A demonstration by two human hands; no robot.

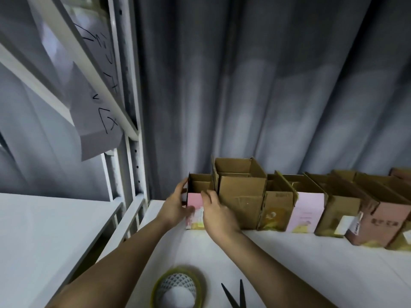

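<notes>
One pink box (194, 200) between left hand (174, 207), right hand (216, 213)

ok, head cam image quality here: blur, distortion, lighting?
Head view: dim, flat light with pale patches on the curtain; wide-angle distortion skews the rack upright; left hand and right hand on the pink box look softly smeared; tape roll and scissors are cropped by the bottom edge; no glare.

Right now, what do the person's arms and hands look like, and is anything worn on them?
The left arm and right arm are bare as far as the frame shows; no sleeve comes into view. The left hand and right hand wear no gloves. No watch, band or ring shows on the wrists or on the fingers that can be seen.
</notes>
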